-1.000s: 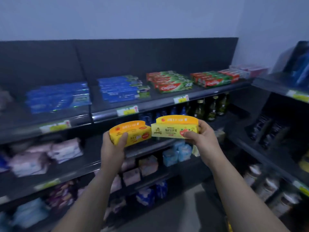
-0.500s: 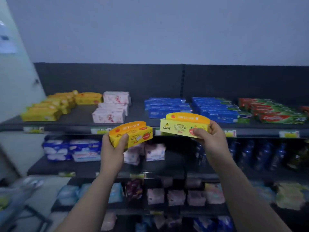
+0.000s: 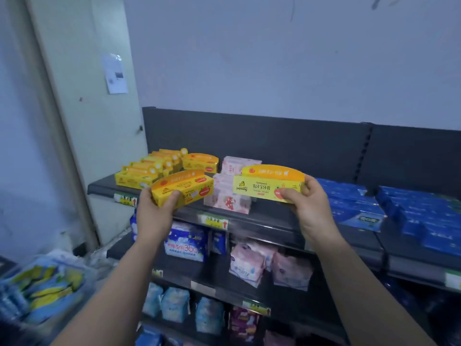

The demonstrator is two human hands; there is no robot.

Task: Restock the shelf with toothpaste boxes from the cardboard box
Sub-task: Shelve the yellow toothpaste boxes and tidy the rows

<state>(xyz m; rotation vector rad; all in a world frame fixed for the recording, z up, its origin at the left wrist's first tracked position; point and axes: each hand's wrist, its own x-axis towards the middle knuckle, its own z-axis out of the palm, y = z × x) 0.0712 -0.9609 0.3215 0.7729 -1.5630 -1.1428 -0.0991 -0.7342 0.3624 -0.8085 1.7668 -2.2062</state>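
1. Left side. Your left grip is clamped on the left toothpaste box, a yellow carton with an arched orange top. The thumb lies across the lower front face. The other fingers are behind the carton and hidden. The carton is tilted, with its far end angled towards the shelf. It is in front of the top shelf, level with its front edge. You cannot tell from this view whether it touches the shelf.

2. Right side. Your right grip is clamped on the right end of the right toothpaste box. The thumb presses the front face beside a red fruit mark, and the fingers curl over the end. This carton is held roughly level, in the air in front of the shelf. Its printed face is towards you and reads "pipidog" and "Toothpaste".

3. Stock on the top shelf.
- Yellow cartons of the same type stand in rows at the left end.
- Pink cartons are stacked just right of them, between your two hands in the view.
- Blue cartons fill the shelf to the right.

4. Surroundings. A price tag is fixed to the shelf edge. The lower shelves carry soft packs. A blurred bin of blue and yellow packs sits at lower left.
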